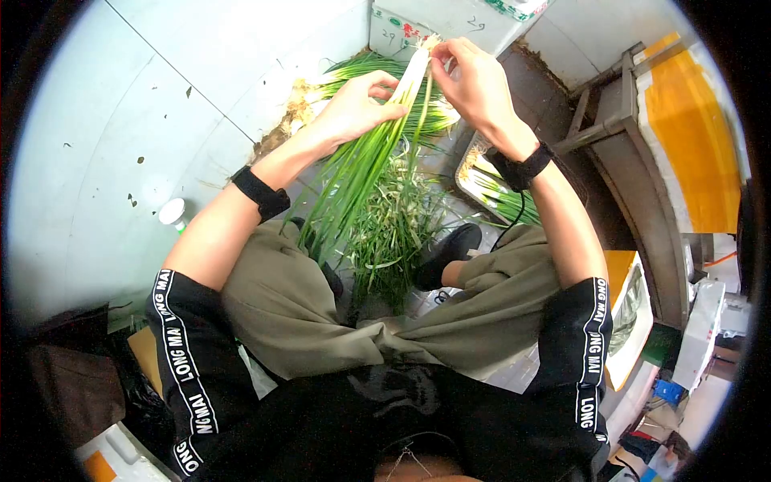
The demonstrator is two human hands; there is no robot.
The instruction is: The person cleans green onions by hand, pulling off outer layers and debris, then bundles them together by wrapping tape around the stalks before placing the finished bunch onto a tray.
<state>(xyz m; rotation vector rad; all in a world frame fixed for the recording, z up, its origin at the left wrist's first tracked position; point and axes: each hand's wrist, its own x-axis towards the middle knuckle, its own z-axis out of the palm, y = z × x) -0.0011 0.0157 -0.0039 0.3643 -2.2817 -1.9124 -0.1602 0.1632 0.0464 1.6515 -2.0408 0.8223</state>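
A bunch of scallions (365,181) is in my left hand (363,106), whose fingers wrap round the white stems. Its roots point up and away from me, and the green leaves hang down between my knees. At the root end, my right hand (475,87) is closed in a pinch on a thin pale scallion strand (426,100) that runs down beside the bunch. Below lies a heap of stripped leaves (393,233) on the floor between my shoes. More scallions (353,76) with dirty roots are piled behind my left hand.
A tray (459,178) of white-stemmed scallions sits by my right forearm. A white box (393,28) marked "29" stands against the wall at the back. At right is a metal-framed table (626,120) with a yellow-covered item, and an open foam box (634,321) beside my right elbow.
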